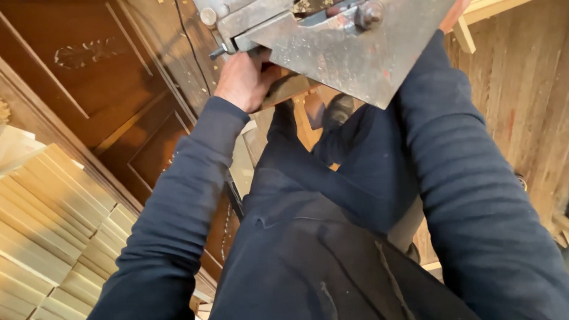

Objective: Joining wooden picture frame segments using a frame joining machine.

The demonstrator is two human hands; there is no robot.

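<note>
I am holding a grey, paint-flecked triangular steel plate with a round bolt head, part of a heavy metal tool or machine fitting, at the far side of the scene above my knees. My left hand is sitting at its lower left edge, just under a grey metal bracket with a small round knob. The fingers are curling closed around a brown wooden piece that is lying directly beneath the plate; the hand is gripping, not open.

My right hand is mostly hidden behind the plate's right corner. Only a sliver is showing at the edge, touching the metal. I cannot tell whether it is closed or open.

In my judgement, doing this well is calling for a steady two-sided hold: keeping the plate level, keeping my left fingers clear of the bolt and the plate's sharp lower corner, and pressing the wood flat against the underside so that it is not shifting.

To the left, stacks of pale cut timber strips are lying near a dark brown panelled wooden door. To the right, a worn plank floor is showing.
</note>
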